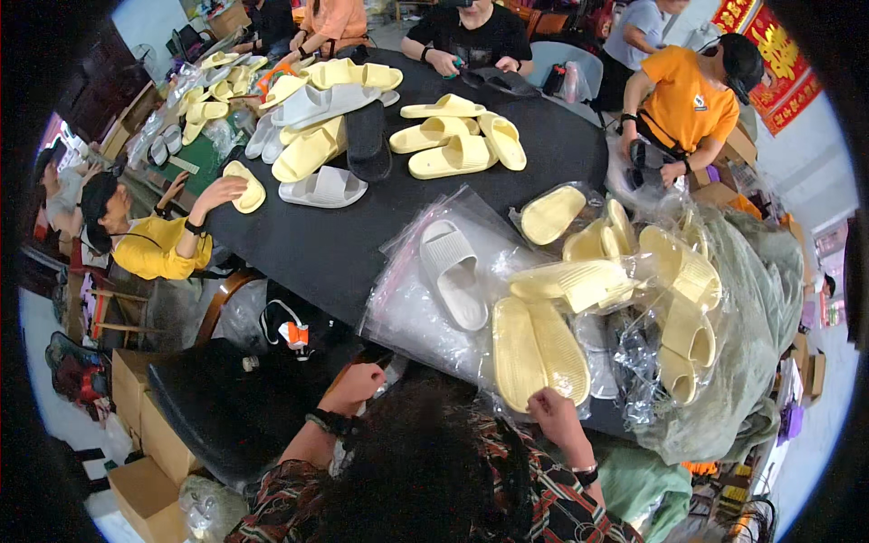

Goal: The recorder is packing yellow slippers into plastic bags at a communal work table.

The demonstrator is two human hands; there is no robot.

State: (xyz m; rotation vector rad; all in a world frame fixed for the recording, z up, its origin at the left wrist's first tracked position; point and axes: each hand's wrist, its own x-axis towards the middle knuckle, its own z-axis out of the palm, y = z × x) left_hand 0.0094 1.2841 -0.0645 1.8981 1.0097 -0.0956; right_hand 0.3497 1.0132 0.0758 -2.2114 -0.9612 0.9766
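My left hand is closed just off the near table edge; a scrap of clear film shows beside it, and what the fingers hold is hidden. My right hand pinches the near edge of a clear bag around a pair of yellow slippers, which lie soles up. Between and beyond my hands, a single light grey slipper rests on a stack of clear plastic bags. More bagged yellow slippers are heaped to the right of it.
A large greenish plastic sack hangs over the table's right end. Loose yellow slippers and grey ones are piled across the black table. Co-workers sit around it, one in orange and one in yellow. A black chair stands at left.
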